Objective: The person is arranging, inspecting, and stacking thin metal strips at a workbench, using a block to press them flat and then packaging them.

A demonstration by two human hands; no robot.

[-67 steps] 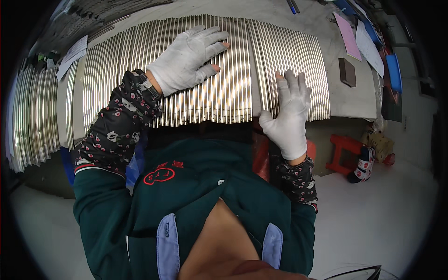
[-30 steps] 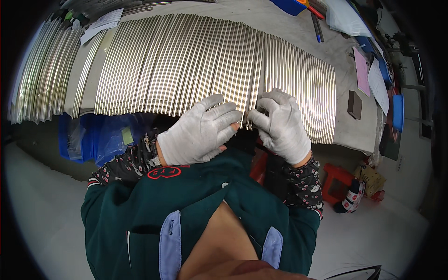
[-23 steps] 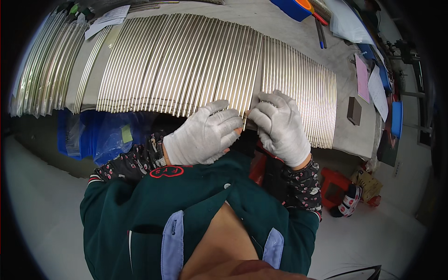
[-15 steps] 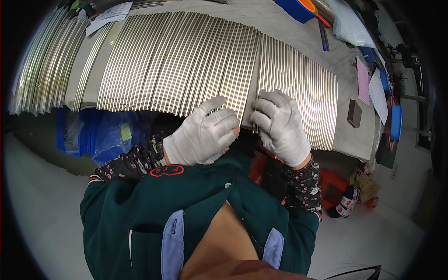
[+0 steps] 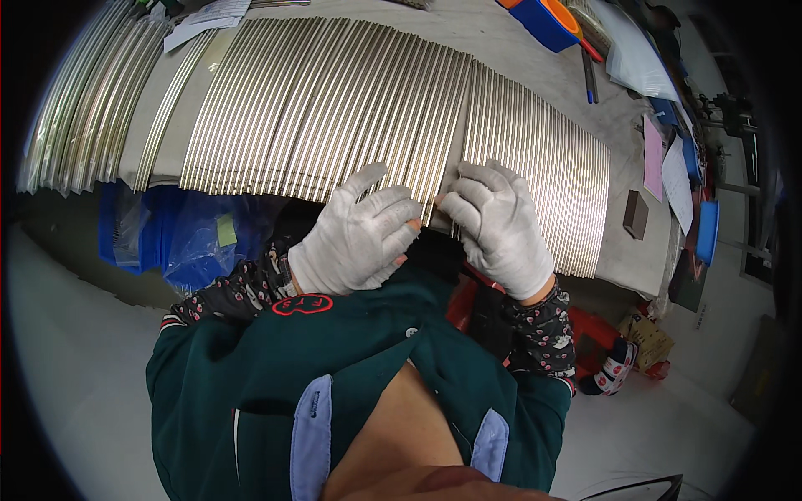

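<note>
Slim shiny metal rods lie side by side across the grey table, their near ends toward me. A wide left group (image 5: 326, 100) and a smaller right group (image 5: 555, 167) are parted by a narrow gap. My left hand (image 5: 355, 230), in a white glove with bare skin at a fingertip, rests over the near ends of the left group, fingers apart. My right hand (image 5: 501, 230), also gloved, lies across the gap and the right group's left edge. Its fingers are bent but apart, one tip reaching toward the left group's last rod. Its palm side is hidden.
Rods in clear plastic bags (image 5: 88, 104) and a few loose rods (image 5: 171, 108) lie at the left, near paper sheets (image 5: 205, 22). A blue scoop (image 5: 543, 23), a pen (image 5: 590, 79), a dark brown block (image 5: 636, 215) and pink paper (image 5: 652, 159) are at the right. Blue bins (image 5: 150, 234) stand below the table.
My left hand has shifted slightly left and up along the rod ends. My right fingertips have reached farther left across the gap. The whole view has shifted a little.
</note>
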